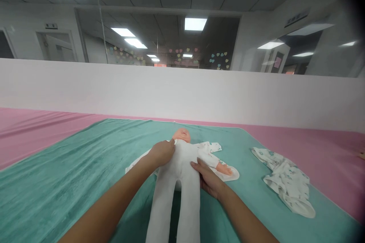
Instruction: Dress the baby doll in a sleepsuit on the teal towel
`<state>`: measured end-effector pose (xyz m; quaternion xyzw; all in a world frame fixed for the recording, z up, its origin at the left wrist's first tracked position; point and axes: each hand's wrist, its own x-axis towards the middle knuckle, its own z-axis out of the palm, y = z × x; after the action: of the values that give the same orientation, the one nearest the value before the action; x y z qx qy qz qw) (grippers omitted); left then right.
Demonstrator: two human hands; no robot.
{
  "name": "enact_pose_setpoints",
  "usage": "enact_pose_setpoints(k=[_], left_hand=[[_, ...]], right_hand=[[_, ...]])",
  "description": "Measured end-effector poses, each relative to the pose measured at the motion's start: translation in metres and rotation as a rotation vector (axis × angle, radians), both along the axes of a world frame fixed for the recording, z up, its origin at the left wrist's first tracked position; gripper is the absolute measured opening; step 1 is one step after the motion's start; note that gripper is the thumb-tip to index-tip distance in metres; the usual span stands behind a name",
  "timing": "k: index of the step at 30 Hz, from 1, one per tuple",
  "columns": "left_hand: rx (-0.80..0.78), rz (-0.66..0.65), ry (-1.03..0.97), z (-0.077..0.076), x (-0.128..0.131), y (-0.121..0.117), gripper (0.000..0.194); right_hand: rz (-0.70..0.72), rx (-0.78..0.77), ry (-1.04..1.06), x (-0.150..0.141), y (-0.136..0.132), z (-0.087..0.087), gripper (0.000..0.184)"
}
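Lower centre of the frame: a baby doll (pixel 182 167) lying face-up on a teal towel (pixel 71 186), head toward the top, white cloth legs running down past the bottom edge. Beneath it, a printed white garment (pixel 228 174), one sleeve around the doll's arm at centre right. Left grip (pixel 161 153) curled on the doll's chest near the neck, fingertips at the collar; pinching or only pressing, impossible to tell. Right grip (pixel 209 179) spread flat against the doll's side, fingers apart. Off to the right on the towel, a crumpled printed cloth (pixel 288 180), well apart from the doll. Under the towel, a pink-covered bench (pixel 34 133); behind it, a white partition (pixel 171 91).
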<state>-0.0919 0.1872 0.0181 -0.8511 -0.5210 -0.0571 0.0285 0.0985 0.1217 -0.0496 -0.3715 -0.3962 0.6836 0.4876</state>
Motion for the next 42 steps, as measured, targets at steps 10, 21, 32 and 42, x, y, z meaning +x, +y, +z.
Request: enact_pose_setpoints(k=[10,21,32,42], left_hand=[[0.027,0.046,-0.07,-0.008,0.001,0.005,0.036],[0.033,0.082,-0.168,-0.012,0.001,0.009,0.036],[0.039,0.078,-0.184,-0.012,0.0,0.008,0.04],[0.013,0.067,-0.193,-0.013,-0.001,0.01,0.042]], right_hand=[[0.0,0.015,-0.011,0.0,0.0,-0.001,0.05],[0.002,0.021,-0.033,0.0,-0.001,-0.001,0.049],[0.003,0.028,-0.016,-0.002,-0.001,-0.001,0.045],[0.019,0.035,0.0,-0.001,-0.001,-0.001,0.045]])
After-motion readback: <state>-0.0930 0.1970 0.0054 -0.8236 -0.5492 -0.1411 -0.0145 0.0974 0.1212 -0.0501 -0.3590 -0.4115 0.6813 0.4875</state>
